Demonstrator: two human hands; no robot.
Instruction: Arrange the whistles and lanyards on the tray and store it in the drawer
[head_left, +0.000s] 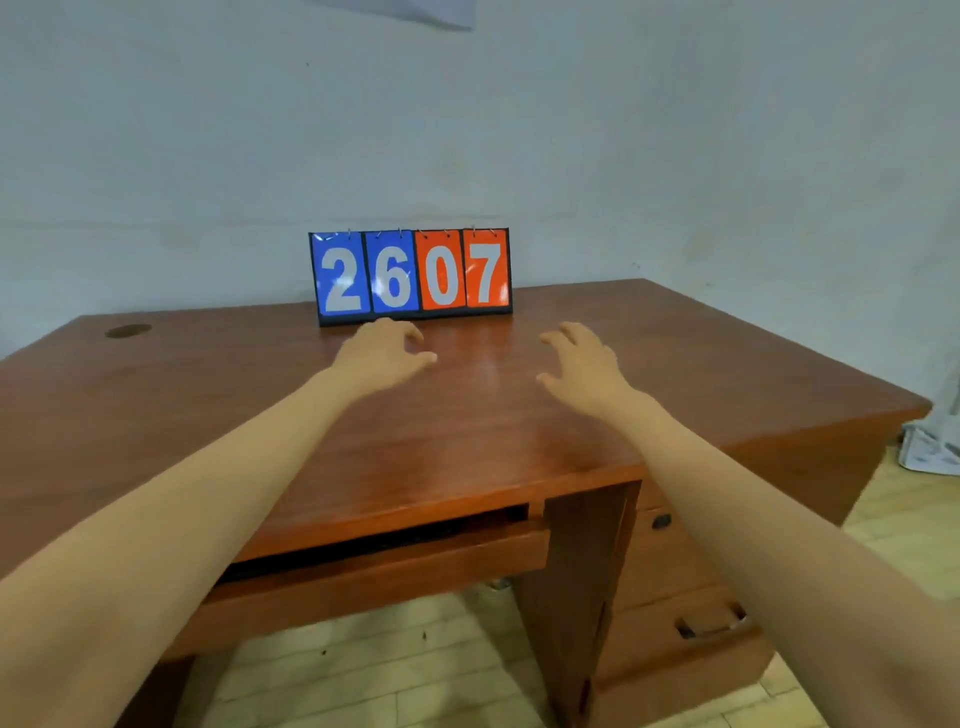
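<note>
Wooden desk — fingers spread, empty

Both hands empty, fingers spread, over desk; scoreboard behind.

The desk is reddish-brown wood with a glossy sheen, and its drawer front matches, showing a dark gap above it. The scoreboard has a black frame, two blue cards and two orange-red cards, all with white numerals. The wall is pale grey-blue. The floor is light yellowish wood planking.
</note>
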